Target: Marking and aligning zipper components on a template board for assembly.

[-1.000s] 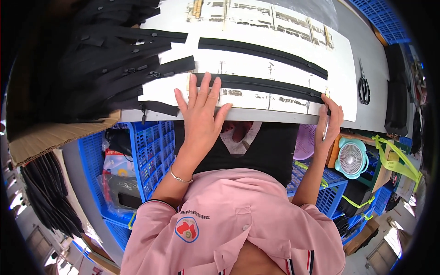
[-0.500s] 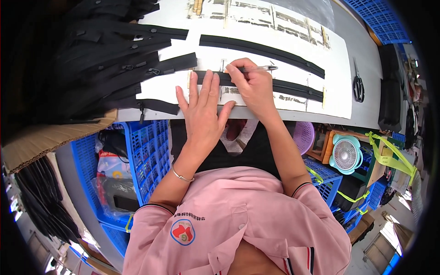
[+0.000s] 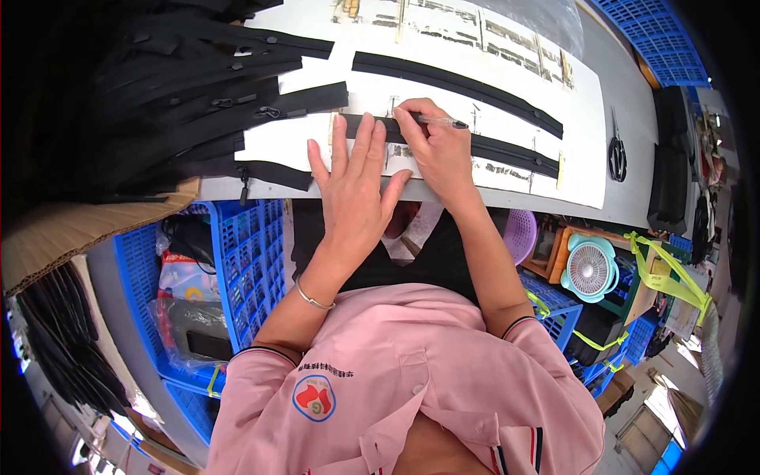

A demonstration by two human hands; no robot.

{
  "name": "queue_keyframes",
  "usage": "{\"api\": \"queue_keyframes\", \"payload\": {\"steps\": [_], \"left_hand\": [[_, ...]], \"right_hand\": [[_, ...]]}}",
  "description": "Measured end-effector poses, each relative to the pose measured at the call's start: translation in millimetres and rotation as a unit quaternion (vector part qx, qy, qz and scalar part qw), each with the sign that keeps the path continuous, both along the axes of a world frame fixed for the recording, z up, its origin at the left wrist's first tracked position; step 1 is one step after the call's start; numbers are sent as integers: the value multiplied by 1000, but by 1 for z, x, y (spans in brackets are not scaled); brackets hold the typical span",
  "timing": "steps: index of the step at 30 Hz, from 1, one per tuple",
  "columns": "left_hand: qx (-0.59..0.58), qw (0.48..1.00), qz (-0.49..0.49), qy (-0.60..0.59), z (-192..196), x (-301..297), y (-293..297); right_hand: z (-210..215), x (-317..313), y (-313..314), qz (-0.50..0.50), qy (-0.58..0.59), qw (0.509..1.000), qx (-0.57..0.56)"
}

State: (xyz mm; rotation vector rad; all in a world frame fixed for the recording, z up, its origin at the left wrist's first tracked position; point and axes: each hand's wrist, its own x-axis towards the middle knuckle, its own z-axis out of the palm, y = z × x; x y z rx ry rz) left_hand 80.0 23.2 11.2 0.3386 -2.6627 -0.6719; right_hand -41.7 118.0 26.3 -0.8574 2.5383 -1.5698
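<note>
A black zipper (image 3: 507,152) lies lengthwise across a white board (image 3: 586,111) marked with dark ink strokes. My left hand (image 3: 352,170) is laid flat on the zipper's left part, fingers stretched out. Farther right, my right hand (image 3: 438,150) pinches a clear pen (image 3: 445,121), its fingers resting at the zipper's upper edge. The pen's tip is hidden behind the fingers. A second black zipper (image 3: 459,89) lies farther back on the same board. To the left, several more zippers with pullers spread out from a dark pile (image 3: 174,103).
Black-handled scissors (image 3: 617,157) lie right of the board on the grey table (image 3: 633,103). Clear plastic film (image 3: 546,20) covers the far side. Below the table edge stand a blue crate (image 3: 245,269), a purple basket (image 3: 520,236) and a small turquoise fan (image 3: 590,269). Cardboard (image 3: 95,233) juts out at left.
The right hand's pen has tilted slightly, its back end now lower and a little nearer the hand. My left hand keeps its place on the zipper. The whole view has shifted slightly.
</note>
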Motion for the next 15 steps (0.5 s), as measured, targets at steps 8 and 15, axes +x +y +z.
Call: {"api": "queue_keyframes", "payload": {"steps": [8,15], "left_hand": [[-5,1000,-2,-5,0,-2,0],[-10,1000,0,-14,0,-3,1]], "right_hand": [[-6,-6,14,97,-19,995,24],[-5,-5,12,94,24,995,34]]}}
